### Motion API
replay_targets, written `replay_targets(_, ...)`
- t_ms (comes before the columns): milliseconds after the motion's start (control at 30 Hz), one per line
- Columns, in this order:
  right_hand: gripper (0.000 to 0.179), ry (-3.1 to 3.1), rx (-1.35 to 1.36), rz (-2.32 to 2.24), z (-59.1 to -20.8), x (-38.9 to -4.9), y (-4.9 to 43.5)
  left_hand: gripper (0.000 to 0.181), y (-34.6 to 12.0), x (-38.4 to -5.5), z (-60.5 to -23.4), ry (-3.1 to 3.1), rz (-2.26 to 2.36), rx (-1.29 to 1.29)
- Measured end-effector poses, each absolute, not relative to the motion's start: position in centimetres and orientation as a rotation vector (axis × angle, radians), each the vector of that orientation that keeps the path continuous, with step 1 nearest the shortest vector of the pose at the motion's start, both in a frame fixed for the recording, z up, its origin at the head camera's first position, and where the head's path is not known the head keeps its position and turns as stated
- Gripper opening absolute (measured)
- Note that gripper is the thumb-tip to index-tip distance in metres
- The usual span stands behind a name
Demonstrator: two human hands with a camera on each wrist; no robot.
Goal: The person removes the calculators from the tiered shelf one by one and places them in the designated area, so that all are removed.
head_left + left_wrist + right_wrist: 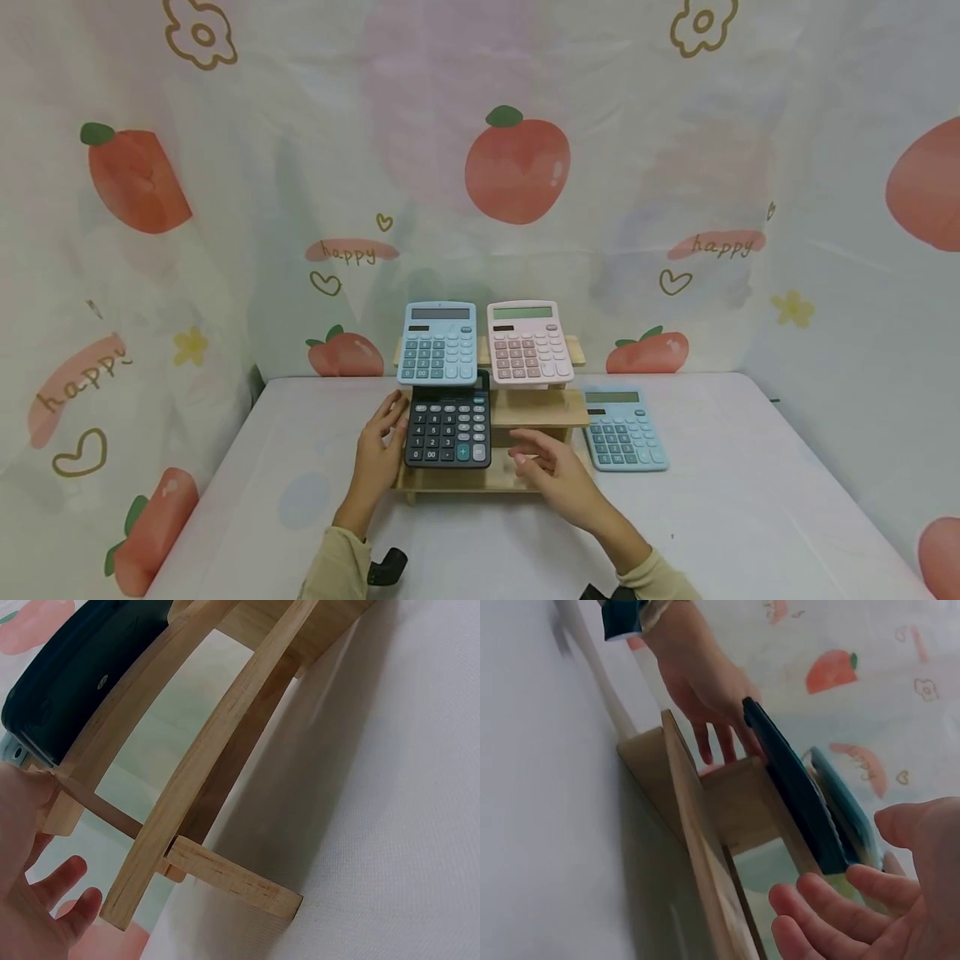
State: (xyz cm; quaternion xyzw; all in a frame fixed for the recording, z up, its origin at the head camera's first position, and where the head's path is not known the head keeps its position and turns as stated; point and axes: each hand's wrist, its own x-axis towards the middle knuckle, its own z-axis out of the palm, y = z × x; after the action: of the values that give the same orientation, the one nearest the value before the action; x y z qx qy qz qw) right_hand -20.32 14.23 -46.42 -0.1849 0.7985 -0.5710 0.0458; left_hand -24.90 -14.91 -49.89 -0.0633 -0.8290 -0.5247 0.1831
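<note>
A black calculator (448, 425) leans on the left half of a wooden tiered stand (534, 408). Along its left side lies my left hand (377, 454), loosely spread, with fingertips right at the calculator's edge and the shelf end. The left wrist view shows that hand (37, 862) beside the wooden shelf, its lower fingers apart from the wood. My right hand (555, 473) hovers at the stand's right front, fingers relaxed and holding nothing. In the right wrist view this hand (877, 900) is near the calculator's dark side (799, 787).
On the stand's top tier rest a blue calculator (438, 346) and a pink calculator (528, 343). Another blue calculator (626, 432) lies on the white tabletop (750, 500), right of the stand. A fruit-printed cloth (600, 167) hangs behind.
</note>
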Motion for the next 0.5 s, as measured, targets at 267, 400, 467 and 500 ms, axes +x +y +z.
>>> replay_targets(267, 0.069, 2.24, -0.579, -1.856, -47.1, -20.0, 12.6, 0.041, -15.0, -25.0, -50.2, -2.341, -1.469, -0.185)
replay_targets(400, 0.074, 2.171, -0.606, -1.868, -47.5, -20.0, 11.9, 0.041, -15.0, -24.9, -50.1, -2.333, -1.477, -0.193)
replay_targets(467, 0.076, 2.128, -0.618, -1.87, -47.7, -20.1, 11.7, 0.041, -15.0, -24.9, -50.1, -2.332, -1.48, -0.192)
replay_targets(500, 0.076, 2.103, -0.624, -1.873, -47.8, -20.1, 11.6, 0.041, -15.0, -24.9, -50.1, -2.334, -1.48, -0.189)
